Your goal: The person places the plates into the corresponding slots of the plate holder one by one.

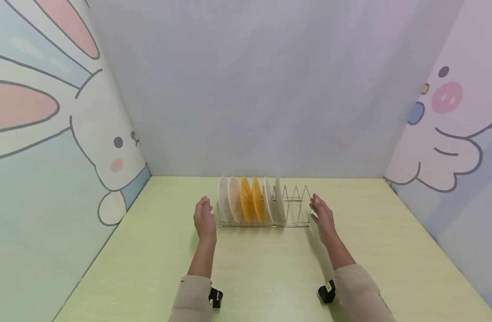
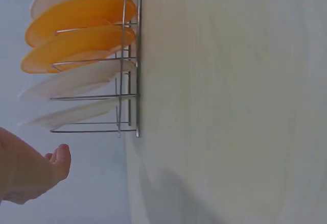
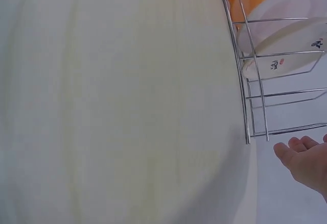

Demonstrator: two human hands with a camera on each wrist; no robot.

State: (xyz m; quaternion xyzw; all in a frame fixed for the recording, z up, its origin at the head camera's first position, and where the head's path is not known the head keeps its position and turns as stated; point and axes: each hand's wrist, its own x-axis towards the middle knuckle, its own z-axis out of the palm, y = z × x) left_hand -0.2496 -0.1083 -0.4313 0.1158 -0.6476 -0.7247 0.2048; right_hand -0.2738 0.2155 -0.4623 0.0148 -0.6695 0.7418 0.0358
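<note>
A metal wire dish rack stands on the table with several plates upright in its slots. From the left come two whitish plates, then two orange plates, then two more whitish ones. Small dark and red marks show on the outermost right plate in the right wrist view. My left hand is just beside the rack's left end, and my right hand is beside its right end. In the wrist views, a gap separates each hand from the wires. Neither hand holds anything.
The rack's right-hand slots hold no plates. Behind it rises a plain grey-white curtain. Side panels with a cartoon rabbit and another cartoon animal flank the pale yellow-green table.
</note>
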